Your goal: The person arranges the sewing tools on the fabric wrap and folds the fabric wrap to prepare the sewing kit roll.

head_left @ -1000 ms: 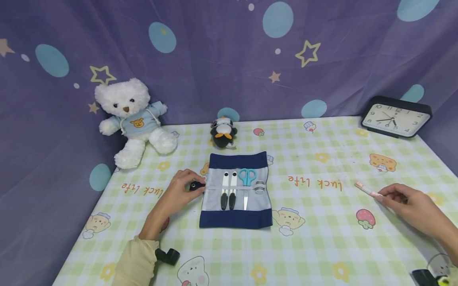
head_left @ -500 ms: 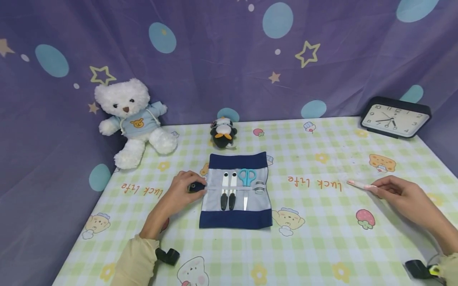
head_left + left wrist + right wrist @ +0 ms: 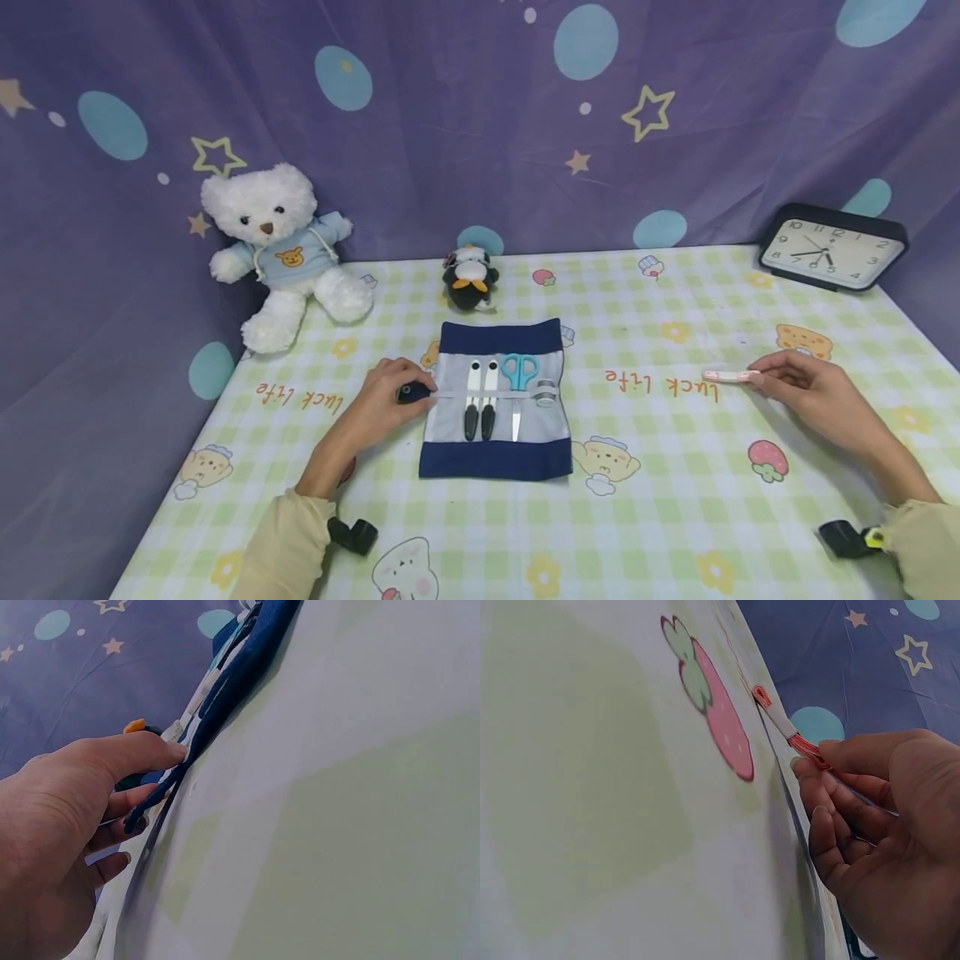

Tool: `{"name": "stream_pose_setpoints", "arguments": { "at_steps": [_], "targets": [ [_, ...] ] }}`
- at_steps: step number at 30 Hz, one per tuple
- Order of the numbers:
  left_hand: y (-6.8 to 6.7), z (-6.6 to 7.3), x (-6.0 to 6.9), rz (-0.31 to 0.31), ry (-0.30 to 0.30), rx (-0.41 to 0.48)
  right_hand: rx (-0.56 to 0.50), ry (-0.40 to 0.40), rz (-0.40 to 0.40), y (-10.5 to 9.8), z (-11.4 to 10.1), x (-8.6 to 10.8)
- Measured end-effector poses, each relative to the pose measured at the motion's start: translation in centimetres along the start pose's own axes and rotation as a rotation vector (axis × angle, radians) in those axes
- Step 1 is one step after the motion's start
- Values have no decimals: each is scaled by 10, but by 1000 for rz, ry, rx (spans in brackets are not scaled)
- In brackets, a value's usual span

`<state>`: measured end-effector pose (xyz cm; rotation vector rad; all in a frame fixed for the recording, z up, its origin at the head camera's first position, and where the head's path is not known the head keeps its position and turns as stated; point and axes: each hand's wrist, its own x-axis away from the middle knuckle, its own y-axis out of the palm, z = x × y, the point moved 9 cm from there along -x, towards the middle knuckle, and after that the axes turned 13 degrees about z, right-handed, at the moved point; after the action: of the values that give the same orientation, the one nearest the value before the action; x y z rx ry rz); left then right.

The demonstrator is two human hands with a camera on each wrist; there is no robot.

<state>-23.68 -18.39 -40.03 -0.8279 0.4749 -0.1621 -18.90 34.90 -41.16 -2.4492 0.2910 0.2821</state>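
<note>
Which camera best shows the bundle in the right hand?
Right wrist view: the bundle is close, its red loop and white band distinct. The head view shows it small; the left wrist view, not at all.

Purple star-patterned curtain [image 3: 450, 150] behind checked tablecloth [image 3: 645, 542].

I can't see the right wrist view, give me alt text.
A right hand pinches one end of a small looped reddish bundle, likely thread, wrapped in a white band. At picture left spreads a pale tablecloth with a strawberry print; a star-printed purple curtain rises beyond.
</note>
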Motion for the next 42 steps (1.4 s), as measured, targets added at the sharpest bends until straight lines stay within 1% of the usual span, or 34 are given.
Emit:
{"name": "stream_pose_setpoints", "arguments": {
  "at_steps": [6, 11, 14, 22, 30, 36, 42],
  "targets": [
    [1, 0, -1, 0, 3, 9, -54, -17, 0, 8, -8, -9],
    [1, 0, -1, 2, 1, 5, -104, -21, 10, 16, -19, -17],
    [0, 0, -2, 3, -3, -2, -113, -29, 12, 23, -28, -21],
    [1, 0, -2, -1, -12, -27, -133, -27, -19, 48, -47, -33],
    [1, 2, -2, 4, -4, -23, -266, -80, -55, 75, -79, -46],
    [1, 2, -2, 6, -2, -18, -322, -97, -97, 97, -102, -55],
    [1, 2, -3, 9, 8, -19, -363, -148, -165, 124, -126, -61]
  ]
}}
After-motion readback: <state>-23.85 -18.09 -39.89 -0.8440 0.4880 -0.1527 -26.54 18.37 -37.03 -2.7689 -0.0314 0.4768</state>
